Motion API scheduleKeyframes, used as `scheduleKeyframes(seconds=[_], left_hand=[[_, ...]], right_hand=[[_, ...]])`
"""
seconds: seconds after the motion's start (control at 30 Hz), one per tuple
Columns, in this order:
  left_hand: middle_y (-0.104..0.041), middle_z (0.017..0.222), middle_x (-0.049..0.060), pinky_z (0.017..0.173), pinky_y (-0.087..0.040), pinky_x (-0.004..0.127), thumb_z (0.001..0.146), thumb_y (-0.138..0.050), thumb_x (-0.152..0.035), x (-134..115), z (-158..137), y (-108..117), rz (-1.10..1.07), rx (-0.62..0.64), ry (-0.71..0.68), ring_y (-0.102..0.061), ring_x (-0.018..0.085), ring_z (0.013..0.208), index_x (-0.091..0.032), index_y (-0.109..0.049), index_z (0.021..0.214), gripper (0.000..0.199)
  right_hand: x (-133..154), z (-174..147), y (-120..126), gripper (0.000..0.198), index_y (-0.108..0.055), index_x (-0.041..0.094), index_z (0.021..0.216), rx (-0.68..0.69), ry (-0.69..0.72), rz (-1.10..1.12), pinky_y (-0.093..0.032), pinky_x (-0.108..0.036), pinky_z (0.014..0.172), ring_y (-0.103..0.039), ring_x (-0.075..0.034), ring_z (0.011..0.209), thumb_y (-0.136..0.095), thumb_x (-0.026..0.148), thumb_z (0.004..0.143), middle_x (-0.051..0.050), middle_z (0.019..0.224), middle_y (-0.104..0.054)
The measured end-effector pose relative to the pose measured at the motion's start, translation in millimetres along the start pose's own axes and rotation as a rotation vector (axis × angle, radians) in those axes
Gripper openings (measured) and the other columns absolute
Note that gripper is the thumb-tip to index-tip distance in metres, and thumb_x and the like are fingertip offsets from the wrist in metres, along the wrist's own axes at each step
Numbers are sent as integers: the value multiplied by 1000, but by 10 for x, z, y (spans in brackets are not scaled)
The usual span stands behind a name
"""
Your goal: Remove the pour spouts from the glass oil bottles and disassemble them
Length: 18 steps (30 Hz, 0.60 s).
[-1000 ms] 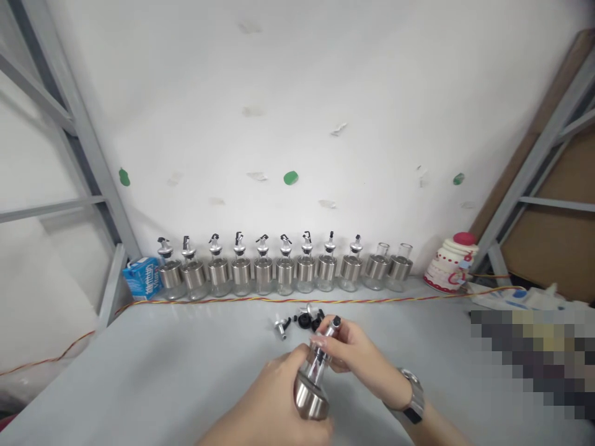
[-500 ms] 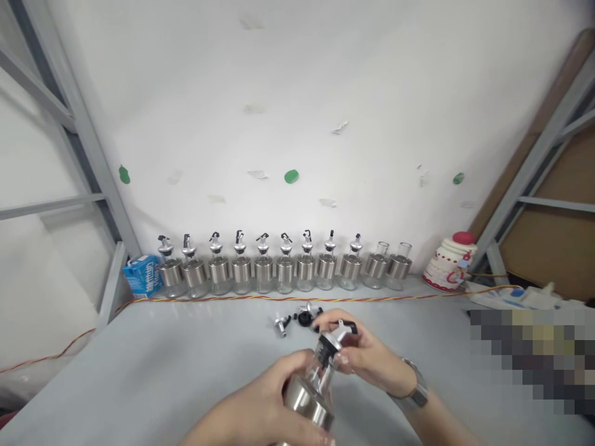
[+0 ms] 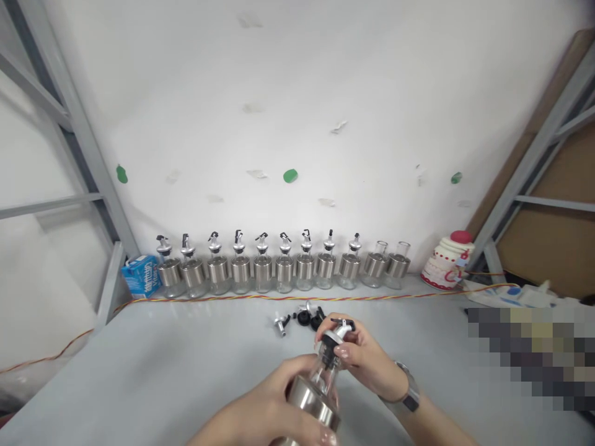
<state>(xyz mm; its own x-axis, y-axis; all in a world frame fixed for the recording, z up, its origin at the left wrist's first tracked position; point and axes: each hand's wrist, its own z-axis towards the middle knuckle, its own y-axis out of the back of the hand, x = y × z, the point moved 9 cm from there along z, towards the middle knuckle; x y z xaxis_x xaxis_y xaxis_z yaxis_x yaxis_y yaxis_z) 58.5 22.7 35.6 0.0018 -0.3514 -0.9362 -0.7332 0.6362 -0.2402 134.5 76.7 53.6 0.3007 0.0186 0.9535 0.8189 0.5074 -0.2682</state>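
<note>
Steel-banded and glass-necked, a bottle is held tilted at the lower centre of the frame, its body gripped by the left hand and its neck pointed towards the upper right. Its silver-and-black pourer is pinched at the collar between thumb and fingers of the right hand; how deeply the plug is seated cannot be told. If the pourer were pressed or twisted off-axis, the plug could be jammed crooked. Should the smooth band be held too loosely, the bottle could be slipped from the palm (and dropped onto the grey table beneath). Near the frame's centre, just beyond the right fingertips, loose pourer parts are scattered, which could be knocked by a careless sweep. Behind, a row of bottles is lined up, well apart from both hands.
</note>
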Motion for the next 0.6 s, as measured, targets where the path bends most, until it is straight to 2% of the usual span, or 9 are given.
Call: scheduleKeyframes(seconds=[0.1,0.2,0.3,0.37,0.43,0.53,0.6], left_hand=[[-57,68,1,54,-37,20,43,-65,-16,-7,91,-91,-163,164,-27,-50,11,59,-12,-58,83,42],[-56,60,2,48,-35,20,41,-57,-22,-26,157,-174,-255,300,-64,-47,10,51,-8,-61,75,37],[-57,61,4,45,-34,20,43,-49,-25,-52,153,-186,-324,327,-87,-47,11,49,-8,-62,78,40],[-56,61,4,45,-34,20,44,-49,-24,-66,117,-165,-301,297,-80,-48,12,50,-8,-61,79,40],[-56,62,3,48,-36,21,46,-53,-23,-83,72,-113,-229,218,-65,-49,12,53,-9,-60,80,37],[-55,72,0,57,-39,21,50,-64,-18,-112,14,29,2,-1,-62,-50,11,63,-16,-54,91,42],[-55,79,-1,59,-39,21,56,-66,-21,-156,-11,107,229,-153,-108,-50,11,66,-19,-49,98,46]], right_hand=[[27,-6,-76,35,-57,15,80,56,29,79,-27,-17,43,-37,-5,47,-70,40,59,3,60,-48],[18,-5,-113,37,-58,18,83,95,53,170,-27,-17,43,-40,-5,47,-73,38,55,3,61,-50],[-3,-4,-120,38,-59,20,81,141,58,218,-32,-19,49,-48,-8,56,-77,30,50,2,70,-55],[-15,-2,-118,38,-58,21,79,164,41,239,-33,-19,51,-49,-9,59,-79,26,48,1,74,-55],[-21,4,-124,42,-56,22,86,181,9,257,-30,-19,48,-44,-6,52,-77,26,51,3,67,-53],[-22,20,-159,41,-51,20,98,205,-36,244,-25,-19,44,-29,-3,39,-69,32,63,8,49,-43],[-26,44,-150,37,-52,16,92,176,-50,207,-22,-19,43,-24,-2,37,-66,37,66,8,48,-40]])
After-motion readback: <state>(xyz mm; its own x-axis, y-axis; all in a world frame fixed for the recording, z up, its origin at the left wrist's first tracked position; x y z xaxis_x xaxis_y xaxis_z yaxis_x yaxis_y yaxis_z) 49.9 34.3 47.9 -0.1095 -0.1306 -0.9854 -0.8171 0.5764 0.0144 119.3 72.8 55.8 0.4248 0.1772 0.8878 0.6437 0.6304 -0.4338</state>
